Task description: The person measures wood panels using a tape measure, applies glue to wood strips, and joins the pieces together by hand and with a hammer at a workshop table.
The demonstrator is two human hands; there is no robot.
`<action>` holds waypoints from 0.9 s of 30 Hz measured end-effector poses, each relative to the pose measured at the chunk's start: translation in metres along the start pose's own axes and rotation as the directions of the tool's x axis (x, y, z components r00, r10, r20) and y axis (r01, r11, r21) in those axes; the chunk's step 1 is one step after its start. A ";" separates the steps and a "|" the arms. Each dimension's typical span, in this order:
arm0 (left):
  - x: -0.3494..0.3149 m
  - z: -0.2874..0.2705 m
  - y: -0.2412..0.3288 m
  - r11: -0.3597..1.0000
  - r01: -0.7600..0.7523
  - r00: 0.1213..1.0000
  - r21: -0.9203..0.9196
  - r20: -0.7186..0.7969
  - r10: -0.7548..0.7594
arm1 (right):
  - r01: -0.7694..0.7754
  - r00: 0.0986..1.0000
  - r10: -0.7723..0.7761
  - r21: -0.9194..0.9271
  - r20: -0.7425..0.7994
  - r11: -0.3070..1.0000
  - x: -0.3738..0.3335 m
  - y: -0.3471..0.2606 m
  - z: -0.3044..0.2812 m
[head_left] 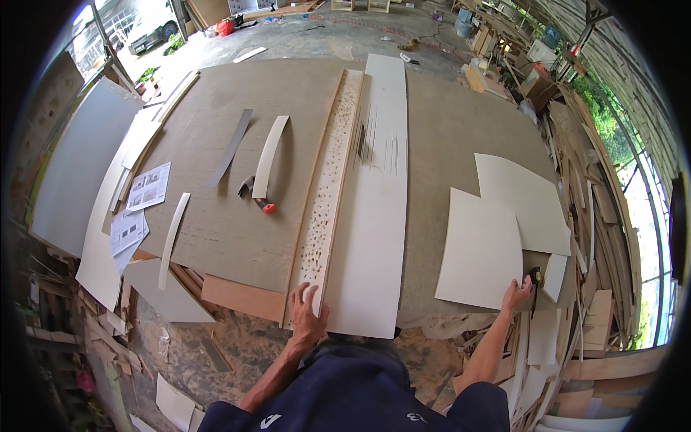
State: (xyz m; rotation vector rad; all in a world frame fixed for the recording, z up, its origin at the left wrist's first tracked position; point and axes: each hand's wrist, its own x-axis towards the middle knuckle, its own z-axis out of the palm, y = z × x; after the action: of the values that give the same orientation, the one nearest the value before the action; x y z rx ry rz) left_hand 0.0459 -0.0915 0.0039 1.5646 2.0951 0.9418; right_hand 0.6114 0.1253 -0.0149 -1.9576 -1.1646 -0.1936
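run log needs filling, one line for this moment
left hand: open, at speckled strip's near end | right hand: at tape measure, grip unclear | hammer: on table

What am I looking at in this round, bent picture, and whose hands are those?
There's no machine: the two bare hands belong to a person wearing the camera on their head. It looks down through a very wide lens, so straight edges bend.

On the table lie a long white board, a speckled board, white panels, a hammer and papers.

The left hand, fingers apart, is at the speckled board's near end. The right hand is by a panel's corner, next to a tape measure; whether it grips either is unclear.
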 end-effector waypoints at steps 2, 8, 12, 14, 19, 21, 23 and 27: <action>-0.002 -0.010 -0.015 0.992 0.074 0.997 0.103 -0.042 -0.070 | 0.010 0.996 -0.046 -0.443 -0.072 0.897 -0.021 -0.061 -0.012; 0.002 0.001 -0.021 0.965 0.159 0.985 0.207 0.039 -0.171 | 0.113 0.873 -0.178 0.166 0.453 0.980 -0.176 -0.111 -0.007; -0.001 0.010 -0.021 0.939 0.155 0.981 0.307 0.065 -0.183 | 0.131 0.699 -0.197 0.147 0.688 0.980 -0.310 -0.200 -0.031; 0.000 0.012 -0.022 0.936 0.155 0.980 0.315 0.071 -0.186 | 0.150 0.745 -0.240 0.195 0.622 0.969 -0.315 -0.204 -0.026; 0.000 0.009 -0.021 0.931 0.158 0.977 0.328 0.081 -0.195 | 0.139 0.695 -0.288 0.270 0.658 0.953 -0.312 -0.207 -0.020; 0.000 0.009 -0.021 0.932 0.147 0.978 0.331 0.092 -0.187 | 0.141 0.714 -0.266 0.239 0.647 0.961 -0.316 -0.210 -0.017; 0.000 0.009 -0.021 0.934 0.136 0.980 0.330 0.095 -0.176 | 0.124 0.736 -0.235 0.215 0.635 0.969 -0.320 -0.213 -0.015; 0.000 0.010 -0.021 0.935 0.136 0.981 0.327 0.090 -0.174 | 0.120 0.755 -0.204 0.175 0.623 0.977 -0.321 -0.217 -0.017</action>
State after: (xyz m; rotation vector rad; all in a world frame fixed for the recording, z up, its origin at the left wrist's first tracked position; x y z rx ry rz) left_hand 0.0377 -0.0921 -0.0175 1.5278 2.3321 0.4597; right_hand 0.2665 -0.0491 -0.0410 -1.8528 -1.7393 0.4978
